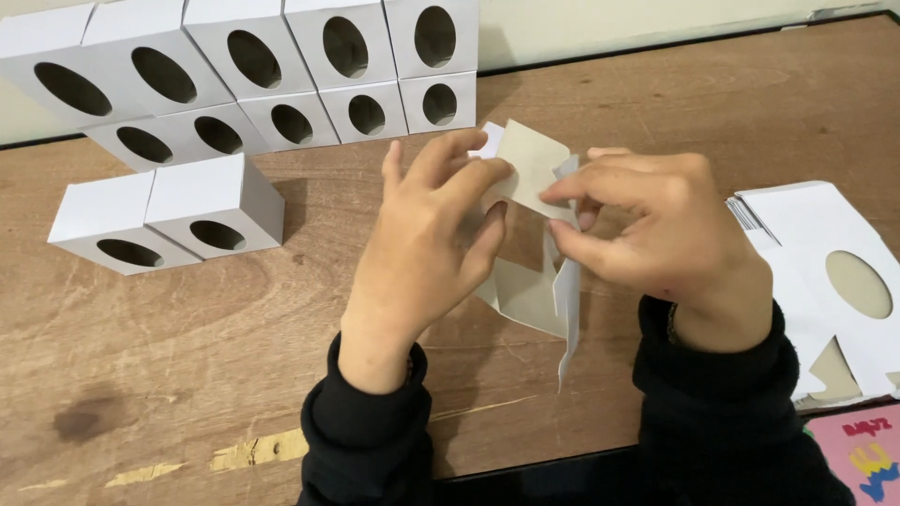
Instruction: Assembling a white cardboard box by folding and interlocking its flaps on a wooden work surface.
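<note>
Wooden table (pixel 187 356): twelve folded boxes (pixel 216 201); left hand (pixel 427 244), right hand (pixel 656 230) pinch one carton blank (pixel 530 281).

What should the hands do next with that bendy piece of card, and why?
Probably fold the raised flap down. Both the left hand and right hand pinch the half-folded card blank, its flap still sticking up, while the finished boxes nearby are closed cubes.

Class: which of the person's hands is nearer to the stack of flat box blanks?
Right. The right hand is just beside the stack of flat box blanks; the left hand is farther away, across the half-folded box.
</note>
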